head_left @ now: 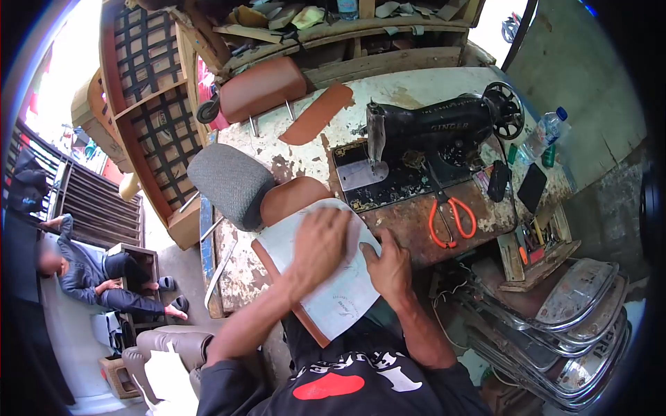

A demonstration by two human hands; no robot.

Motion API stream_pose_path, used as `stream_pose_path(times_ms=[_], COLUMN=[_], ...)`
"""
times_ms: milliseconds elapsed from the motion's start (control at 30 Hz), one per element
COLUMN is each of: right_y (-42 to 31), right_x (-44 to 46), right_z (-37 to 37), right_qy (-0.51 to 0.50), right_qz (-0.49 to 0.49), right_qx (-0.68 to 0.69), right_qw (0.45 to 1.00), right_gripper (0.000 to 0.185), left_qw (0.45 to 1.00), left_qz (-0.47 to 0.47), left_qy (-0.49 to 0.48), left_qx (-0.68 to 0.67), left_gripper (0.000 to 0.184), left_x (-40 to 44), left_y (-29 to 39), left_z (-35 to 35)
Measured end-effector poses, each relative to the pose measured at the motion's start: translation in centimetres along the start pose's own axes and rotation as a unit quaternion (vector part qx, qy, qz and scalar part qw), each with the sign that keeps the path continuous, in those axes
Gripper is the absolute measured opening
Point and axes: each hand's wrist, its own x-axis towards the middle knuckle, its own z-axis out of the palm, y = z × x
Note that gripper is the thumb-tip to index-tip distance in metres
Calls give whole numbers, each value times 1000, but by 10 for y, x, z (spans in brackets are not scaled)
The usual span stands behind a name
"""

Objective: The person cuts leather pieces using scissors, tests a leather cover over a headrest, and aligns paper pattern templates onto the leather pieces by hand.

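Observation:
A white printed sheet [333,305] lies over a piece of brown leather-like material [312,327], whose edge shows along the left side. My left hand [322,239] rests on the upper part of the sheet; motion smears its fingers, so their grip is unclear. At the sheet's right edge is my right hand [390,270], thumb and forefinger apart and touching the edge. Just beyond the sheet sits another brown piece [295,197], beside a grey fabric-covered headrest [232,184].
A black sewing machine [437,132] stands on the worn table [239,277]. Orange-handled scissors [451,222] lie in front of it. A brown headrest [262,89] and a cut brown piece [318,114] are farther back. Metal frames [576,319] are stacked right; a person [104,277] sits left.

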Motion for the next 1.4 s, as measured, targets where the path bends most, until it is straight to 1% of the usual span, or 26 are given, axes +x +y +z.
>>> stream_pose_path(times_ms=[33,67,100,133,200,267,333,367,433,567,633,667,733,767,833,933,1067,1133,1233,1400], right_y=[-3,-9,-19,-16,-12,-12,-13,-14,-17,-16,-12,-11,-9,-8,-7,-8,-8,-8,-3,-3], right_x=[-3,-8,-12,-15,-18,-17,-13,-14,-14,-15,-16,-14,-12,-11,-11,-7,-7,-7,-9,-10], right_z=[0,-3,-10,-11,-11,-9,-9,-10,-12,-12,-8,-7,-3,-2,1,-1,-1,0,2,2], right_qy=[-4,-9,-18,-22,4,10,23,22,-16,-26,13,12,51,53,47,36,34,53,51,56], right_qz=[4,8,21,25,-4,6,-35,-32,-7,-7,3,2,-14,-15,14,-5,-5,-8,0,7], right_qx=[1,2,21,19,53,42,30,30,73,74,51,50,44,43,54,47,37,37,39,45], right_qw=[1000,1000,999,999,999,999,999,999,997,997,999,999,998,998,997,998,999,998,998,997], right_gripper=[27,27,20,20,18,16,13,13,9,9,12,12,14,14,17,15,10,8,11,11], left_qw=[994,988,991,992,993,993,990,988,988,986,985,984,985,985,985,985,985,985,984,982], left_qz=[-47,-47,-41,-37,-45,-51,-42,-42,-45,-63,-66,-63,-62,-60,-60,-59,-44,-37,-29,-33], left_qy=[-66,-83,-59,-38,-46,-52,-79,-96,-93,-99,-106,-111,-117,-123,-126,-133,-136,-141,-150,-166], left_qx=[-73,-118,-116,-114,-103,-89,-112,-115,-112,-117,-120,-123,-113,-102,-98,-91,-94,-92,-87,-82], left_gripper=[28,27,29,30,32,34,38,42,44,48,48,49,49,49,49,48,48,48,47,48], left_x=[-4,-12,-17,-23,-35,-43,-46,-50,-53,-56,-59,-59,-59,-58,-55,-54,-53,-51,-47,-43], left_y=[21,23,18,14,10,12,15,14,16,19,19,19,19,19,18,15,10,9,8,9], left_z=[-5,4,11,14,11,9,5,6,3,2,6,9,10,11,10,10,14,13,12,8])
